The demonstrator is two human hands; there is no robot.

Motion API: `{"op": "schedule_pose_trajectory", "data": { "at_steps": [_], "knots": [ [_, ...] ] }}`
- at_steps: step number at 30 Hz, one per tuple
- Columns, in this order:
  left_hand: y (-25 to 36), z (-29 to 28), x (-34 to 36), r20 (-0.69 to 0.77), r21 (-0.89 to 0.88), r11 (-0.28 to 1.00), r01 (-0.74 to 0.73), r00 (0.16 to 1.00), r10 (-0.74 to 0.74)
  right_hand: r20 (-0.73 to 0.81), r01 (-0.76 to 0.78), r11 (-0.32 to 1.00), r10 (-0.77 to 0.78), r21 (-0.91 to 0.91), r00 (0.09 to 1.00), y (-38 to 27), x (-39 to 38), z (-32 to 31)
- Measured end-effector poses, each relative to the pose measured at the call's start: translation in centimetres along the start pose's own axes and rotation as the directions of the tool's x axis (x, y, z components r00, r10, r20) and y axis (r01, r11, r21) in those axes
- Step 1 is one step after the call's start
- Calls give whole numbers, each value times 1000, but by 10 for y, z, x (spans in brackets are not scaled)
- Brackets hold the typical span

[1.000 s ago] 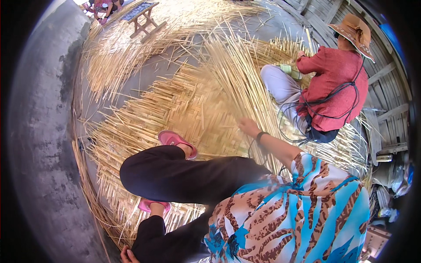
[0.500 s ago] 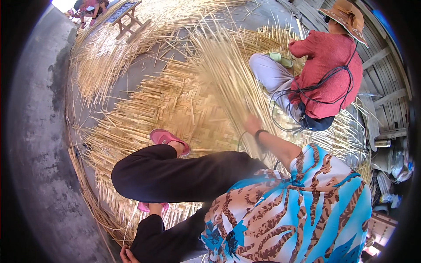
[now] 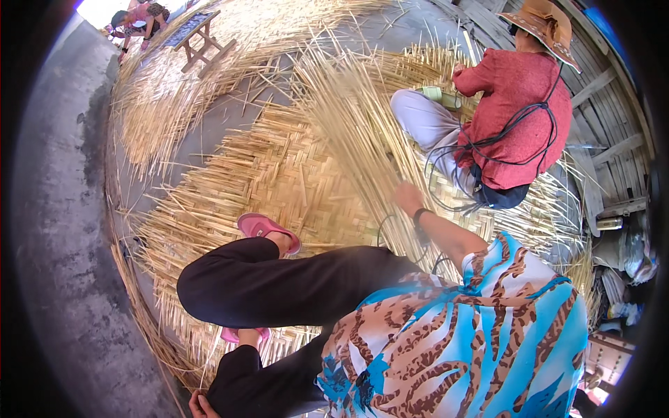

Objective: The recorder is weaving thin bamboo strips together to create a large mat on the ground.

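My right hand point(image 3: 408, 198), with a dark band at the wrist, grips a long bundle of pale reed strips point(image 3: 348, 118), partly blurred, lying across the right side of a woven reed mat point(image 3: 293, 174). Its fingertips are soft in the picture. My left hand point(image 3: 202, 405) shows only partly at the bottom edge beside my black-trousered leg, fingers curled by a thin strip; what they hold is unclear. My pink shoe point(image 3: 268, 230) rests on the mat, whose loose strip ends fan out all around.
A co-worker in red point(image 3: 512, 125) and a hat sits on the mat to my right, dark cords across their back. A wooden stand point(image 3: 205, 45), more loose reeds point(image 3: 160, 111) and a crouching person point(image 3: 143, 24) are at upper left. A concrete ledge point(image 3: 70, 230) runs left; wooden slats point(image 3: 610, 160) right.
My right hand has shifted rightward relative to my body, the reed bundle blurring as it moves. The view has shifted, moving surroundings leftward. The far person now bends lower with an arm reaching down.
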State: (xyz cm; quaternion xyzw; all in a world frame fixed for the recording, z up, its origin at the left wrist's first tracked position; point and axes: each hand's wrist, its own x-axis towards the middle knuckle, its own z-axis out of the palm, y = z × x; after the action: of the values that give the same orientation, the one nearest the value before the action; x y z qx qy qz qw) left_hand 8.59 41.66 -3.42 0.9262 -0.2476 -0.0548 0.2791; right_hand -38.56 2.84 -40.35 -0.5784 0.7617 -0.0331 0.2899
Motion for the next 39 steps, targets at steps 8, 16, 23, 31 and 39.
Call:
{"op": "schedule_pose_trajectory", "data": {
  "at_steps": [8, 16, 23, 31, 39],
  "knots": [
    [-2, 0, 2, 13, 52, 999, 12, 1000, -12, -227, -214, 975, 224, 68, 948, 17, 6, -2],
    [9, 6, 8, 29, 43, 999, 12, 999, -14, 79, 140, 990, -138, -11, 987, -45, -28, 26],
    [9, 7, 11, 40, 103, 994, -37, 999, 33, -37, 249, 943, -263, -219, 964, -41, -23, 2],
    [-25, -1, 44, 110, 118, 992, -45, 993, 32, -384, -24, 986, 88, 168, 919, 33, 92, 70],
    [-153, -52, 54, -51, -4, 998, 66, 996, -66, -125, 517, 851, -505, 91, 854, -4, 82, 21]
  ]
}}
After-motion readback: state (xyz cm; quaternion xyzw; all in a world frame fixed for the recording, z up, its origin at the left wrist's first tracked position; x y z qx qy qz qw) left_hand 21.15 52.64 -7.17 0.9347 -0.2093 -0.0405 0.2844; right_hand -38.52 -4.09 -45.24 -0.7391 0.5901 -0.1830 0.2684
